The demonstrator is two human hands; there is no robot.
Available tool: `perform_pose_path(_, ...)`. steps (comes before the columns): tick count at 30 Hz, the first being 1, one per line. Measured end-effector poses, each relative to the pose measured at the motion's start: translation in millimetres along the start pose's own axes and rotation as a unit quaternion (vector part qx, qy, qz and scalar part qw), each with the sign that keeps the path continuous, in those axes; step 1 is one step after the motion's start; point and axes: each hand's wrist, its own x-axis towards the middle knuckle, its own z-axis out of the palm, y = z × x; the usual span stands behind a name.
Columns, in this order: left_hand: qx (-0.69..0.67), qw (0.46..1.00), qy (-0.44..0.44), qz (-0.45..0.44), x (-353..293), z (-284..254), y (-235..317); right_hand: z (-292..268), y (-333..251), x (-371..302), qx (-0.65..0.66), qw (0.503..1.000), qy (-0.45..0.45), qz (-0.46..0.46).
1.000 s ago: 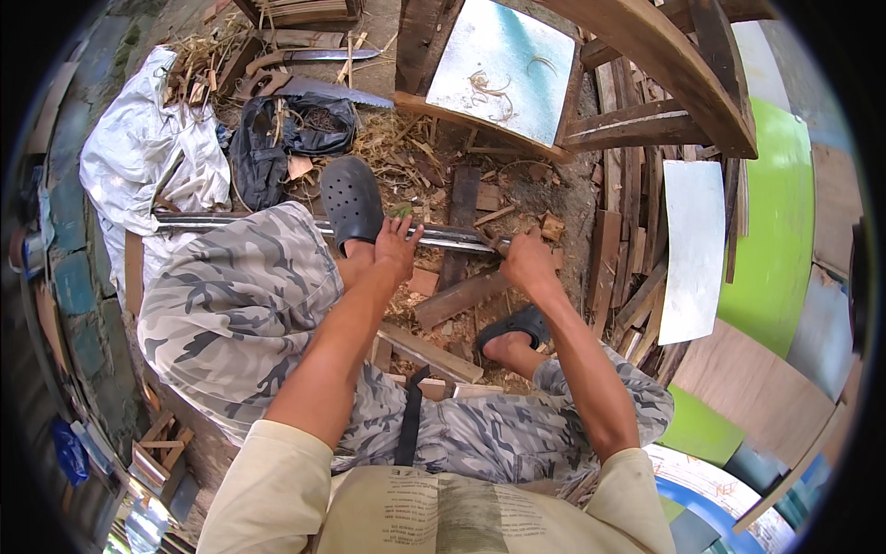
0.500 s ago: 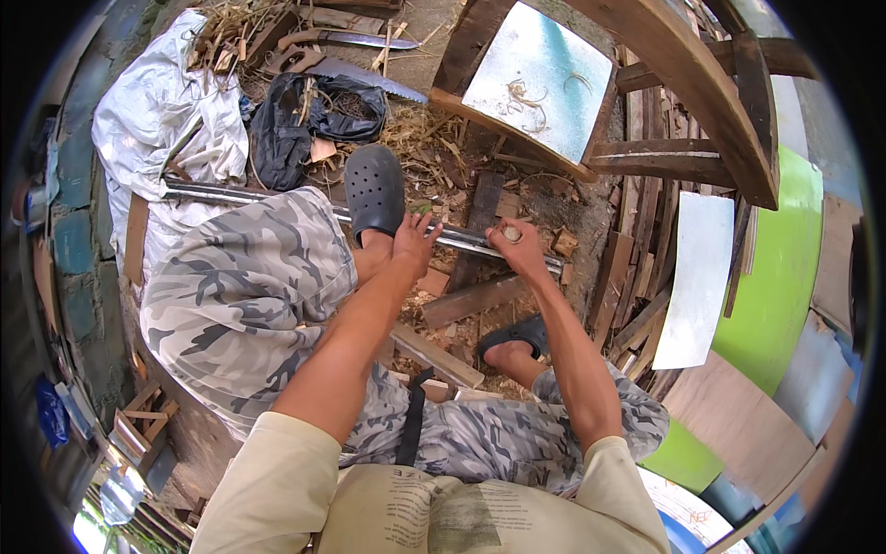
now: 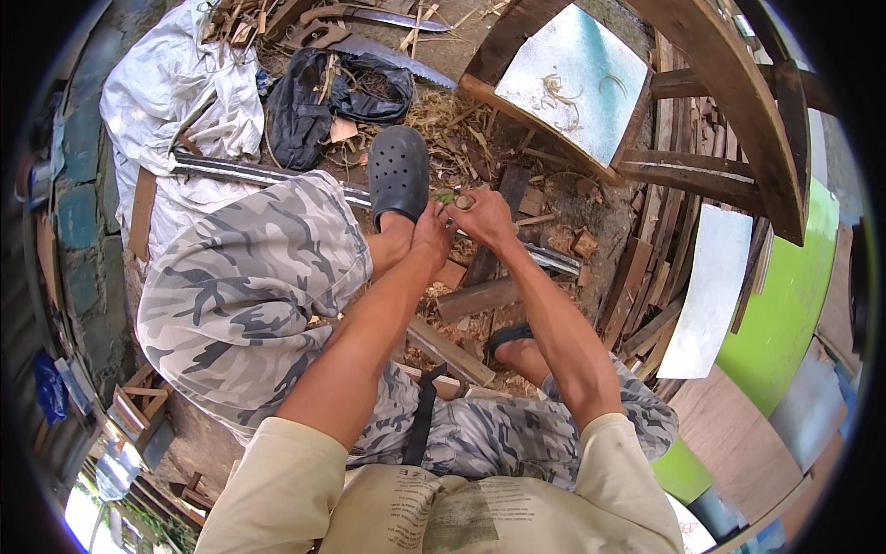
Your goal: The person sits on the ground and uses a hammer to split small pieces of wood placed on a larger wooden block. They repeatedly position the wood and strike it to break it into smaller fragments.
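Note:
A long narrow strip (image 3: 231, 173), dark with pale streaks, lies across the ground and passes beneath my dark clog (image 3: 399, 171). Beside the clog, my left hand (image 3: 431, 231) is closed on the strip, its fingertips partly hidden. My right hand (image 3: 484, 217) touches or almost touches the left one and is wrapped round a handle with a round, pale wooden end (image 3: 463, 201). The working end of that tool is hidden under the hand. A small green piece (image 3: 444, 196) shows just beyond my fingers.
A wooden chair (image 3: 544, 127) with a pale seat lies at the far right. Far left are a handsaw (image 3: 388, 57), a large knife (image 3: 378, 17), a black plastic bag (image 3: 300, 120) and a white sack (image 3: 185, 92). Wood offcuts (image 3: 480, 298) and shavings litter the ground; green board (image 3: 784, 305) stands right.
My right hand has slid left along the strip with the handle, up against my left hand. The whole view has shifted slightly.

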Motion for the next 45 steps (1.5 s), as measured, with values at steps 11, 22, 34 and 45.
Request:
perform_pose_path(11, -0.056, 0.997, 0.046, 0.002, 0.1, 7.2, -6.2, -38.3, 23.0, -33.0, 0.157, 0.985, -0.069, 0.030)
perform_pose_path(22, -0.191, 0.977, 0.078, -0.048, 3.5, -3.1, 1.4, -113.1, 133.0, -153.0, 0.453, 0.869, 0.150, 0.129)
perform_pose_path(34, -0.012, 0.979, 0.169, -0.113, -49.0, -6.6, -27.5, -59.7, 32.3, -81.9, 0.121, 0.985, 0.103, 0.067)
perform_pose_path(45, -0.071, 0.978, 0.192, -0.036, -37.7, 17.0, -44.1, -29.4, 8.3, -2.6, 0.097, 0.986, -0.006, 0.133)
